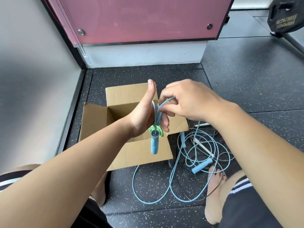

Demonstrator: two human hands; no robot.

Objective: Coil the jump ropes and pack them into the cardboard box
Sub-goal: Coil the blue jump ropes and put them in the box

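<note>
Your single head-worn wide-angle camera looks forward and steeply down at the floor [246, 96] before you, sitting close over your left hand [144, 117] and right hand [190, 101], with the cardboard box [141, 153] mid-frame and the pink panel [139, 18] along the top.

A blue jump rope [156, 115] is partly looped above the open cardboard box [131, 150], one blue handle [154, 144] dangling. Its cord trails down into loose loops [179, 200] on the floor right of the box. A coiled green rope [151, 129] lies inside the box.
</note>
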